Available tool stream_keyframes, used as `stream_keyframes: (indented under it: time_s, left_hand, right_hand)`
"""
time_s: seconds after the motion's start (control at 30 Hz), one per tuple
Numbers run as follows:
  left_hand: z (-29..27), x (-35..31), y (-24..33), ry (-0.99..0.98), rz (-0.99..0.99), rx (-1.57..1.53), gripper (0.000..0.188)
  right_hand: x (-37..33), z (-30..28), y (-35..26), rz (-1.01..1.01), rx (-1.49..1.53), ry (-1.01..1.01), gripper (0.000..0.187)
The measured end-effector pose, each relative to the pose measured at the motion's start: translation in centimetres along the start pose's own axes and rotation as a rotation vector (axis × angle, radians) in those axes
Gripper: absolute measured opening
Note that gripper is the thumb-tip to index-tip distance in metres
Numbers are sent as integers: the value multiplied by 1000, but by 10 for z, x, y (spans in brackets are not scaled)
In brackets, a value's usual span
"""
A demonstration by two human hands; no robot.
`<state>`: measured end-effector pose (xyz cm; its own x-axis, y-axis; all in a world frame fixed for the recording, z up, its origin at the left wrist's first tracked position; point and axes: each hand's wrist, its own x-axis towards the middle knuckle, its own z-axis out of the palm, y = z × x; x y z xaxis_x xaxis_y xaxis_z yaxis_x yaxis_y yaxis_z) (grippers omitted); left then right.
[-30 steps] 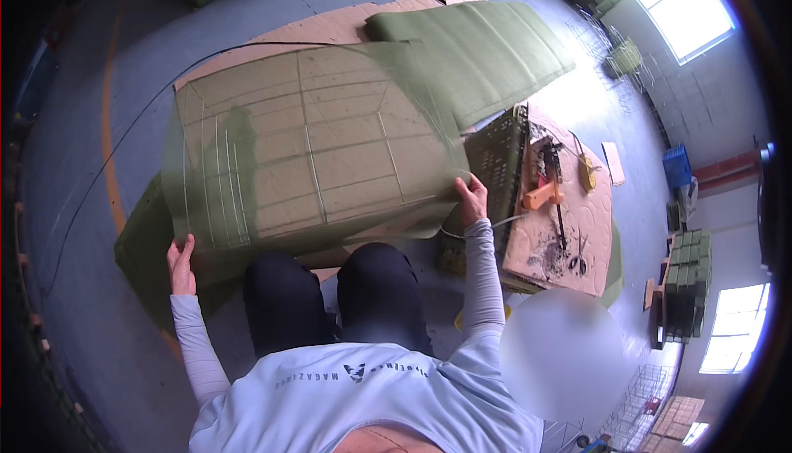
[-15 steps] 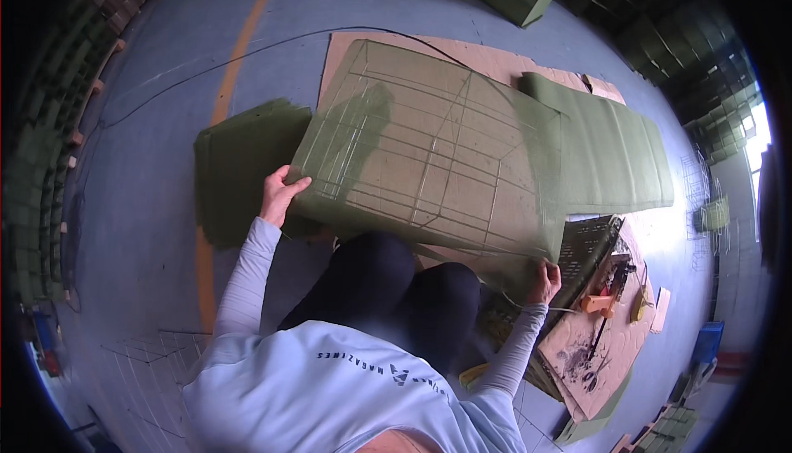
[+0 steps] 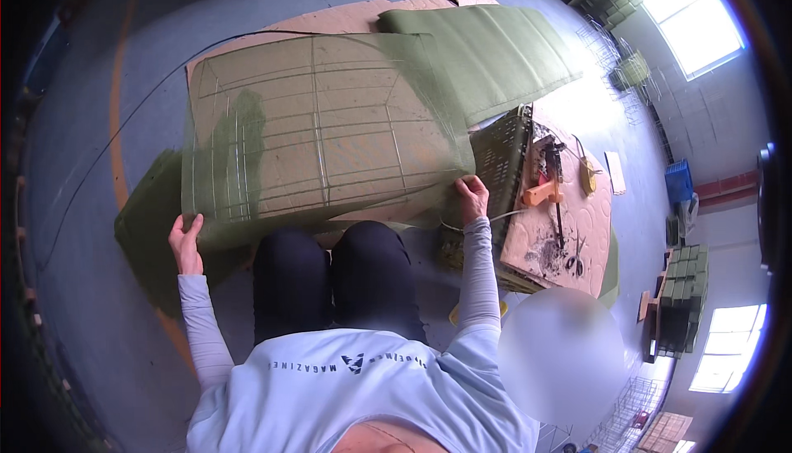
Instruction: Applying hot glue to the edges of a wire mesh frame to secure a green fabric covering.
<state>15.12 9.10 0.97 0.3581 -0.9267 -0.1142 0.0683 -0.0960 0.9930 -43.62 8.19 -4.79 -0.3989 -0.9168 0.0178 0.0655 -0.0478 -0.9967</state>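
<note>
A sheer green mesh sheet (image 3: pixel 351 143) is spread over a rectangular wire frame (image 3: pixel 320 135), whose thin bars show through it. My left hand (image 3: pixel 187 243) pinches the sheet's near left corner between thumb and fingers. At the near right corner, my right hand (image 3: pixel 472 197) grips the mesh with its fingers closed. The near edge of the sheet hangs between my hands, just in front of my knees. Below the frame lies flat brown cardboard (image 3: pixel 289 20).
Folded green mesh (image 3: pixel 487 57) lies beyond the frame to the right, more green fabric (image 3: pixel 153 230) at left. Beside my right hand, a cardboard-topped crate (image 3: pixel 507 143) carries an orange-handled tool (image 3: pixel 540 195) and scissors (image 3: pixel 577 259). A dark cable (image 3: pixel 107 152) crosses the floor.
My view has swung to the right, so the frame and crate sit further left in it. Both hands keep hold of the mesh corners; the sheet's near edge looks more level.
</note>
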Motion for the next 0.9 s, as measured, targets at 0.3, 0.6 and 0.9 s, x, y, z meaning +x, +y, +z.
stream_keyframes:
  time_s: [0.3,0.6,0.9]
  left_hand:
    - [-16,-3,0,20,-19,-4,24]
    - [-2,-4,-2,-8,-71,-174,22]
    - [-15,-4,3,-40,-14,-92,29]
  right_hand:
    - [5,16,-3,47,-63,-77,10]
    - [-2,-20,14,65,-62,-53,15]
    - [-4,19,-10,100,-150,-3,20]
